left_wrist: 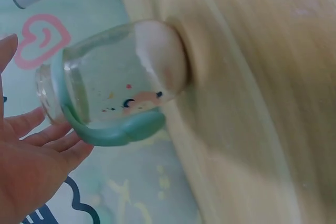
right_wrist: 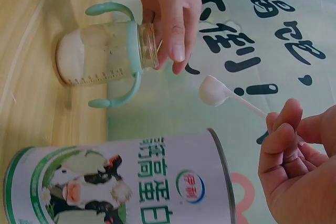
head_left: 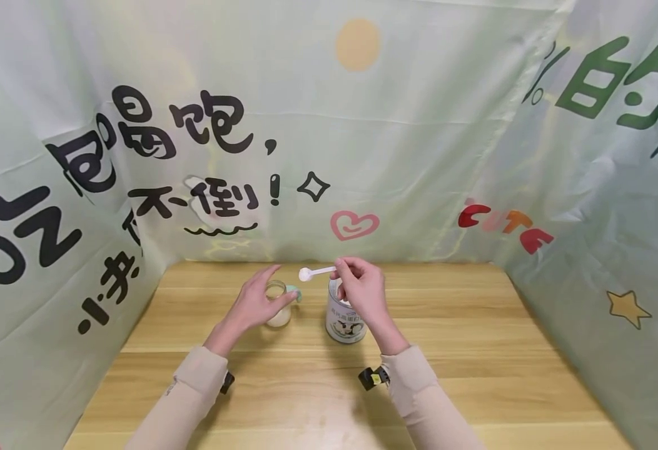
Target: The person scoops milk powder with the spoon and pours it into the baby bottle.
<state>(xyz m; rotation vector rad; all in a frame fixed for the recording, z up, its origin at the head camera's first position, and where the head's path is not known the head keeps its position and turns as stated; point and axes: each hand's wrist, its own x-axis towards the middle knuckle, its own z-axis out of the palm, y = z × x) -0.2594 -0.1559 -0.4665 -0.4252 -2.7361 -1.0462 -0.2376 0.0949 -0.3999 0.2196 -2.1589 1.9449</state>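
My right hand (head_left: 363, 287) pinches the handle of a white measuring scoop (head_left: 306, 274) above the milk powder can (head_left: 347, 322). White powder fills the scoop's bowl (right_wrist: 212, 91) in the right wrist view. To its left stands a clear baby bottle (left_wrist: 105, 72) with green handles (left_wrist: 118, 136), uncapped, with white powder (left_wrist: 160, 56) at its bottom. My left hand (head_left: 256, 300) is at the bottle's neck, fingers spread and relaxed around the rim. The can's front carries a cow picture (right_wrist: 86, 184) and green lettering.
A wooden table (head_left: 475, 362) lies beneath everything. Pale green printed cloth (head_left: 419, 125) walls the table at the back and both sides. Dark wrist cameras (head_left: 373, 378) hang below my sleeves.
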